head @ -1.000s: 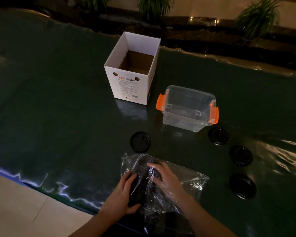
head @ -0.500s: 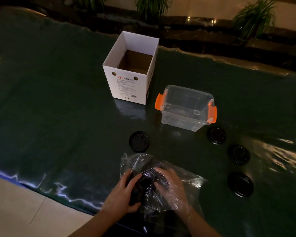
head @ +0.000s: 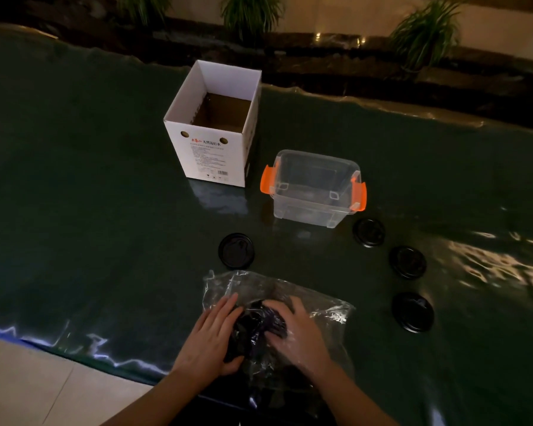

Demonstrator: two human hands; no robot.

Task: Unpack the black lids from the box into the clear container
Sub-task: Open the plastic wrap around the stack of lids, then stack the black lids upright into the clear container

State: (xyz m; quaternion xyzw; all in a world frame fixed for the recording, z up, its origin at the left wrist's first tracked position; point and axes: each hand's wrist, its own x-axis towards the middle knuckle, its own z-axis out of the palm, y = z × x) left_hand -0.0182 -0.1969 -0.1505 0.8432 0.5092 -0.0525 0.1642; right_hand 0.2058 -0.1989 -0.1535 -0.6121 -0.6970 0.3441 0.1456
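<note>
Both hands are working at a clear plastic bag (head: 320,305) lying at the near edge of the desk (head: 74,226), which is covered in a dark green glossy sheet. The left hand (head: 210,336) is sitting outside the bag with its fingers (head: 225,305) curled round a dark stack of black lids (head: 256,327) through the plastic. The right hand (head: 296,330) is lying under the film, inside the bag, its fingers curled over the same stack from the other side. Four loose black lids are lying flat on the desk: one (head: 236,251) just beyond the bag, three more (head: 369,232) (head: 408,262) (head: 413,312) in a curved row to the right. The clear container (head: 314,187), with orange latches at both ends, is standing open between them, with no lids visible in it. The white cardboard box (head: 213,127) is standing upright just left of the container, its top open and its brown bottom showing. Potted plants (head: 425,32) are standing along the far wall
</note>
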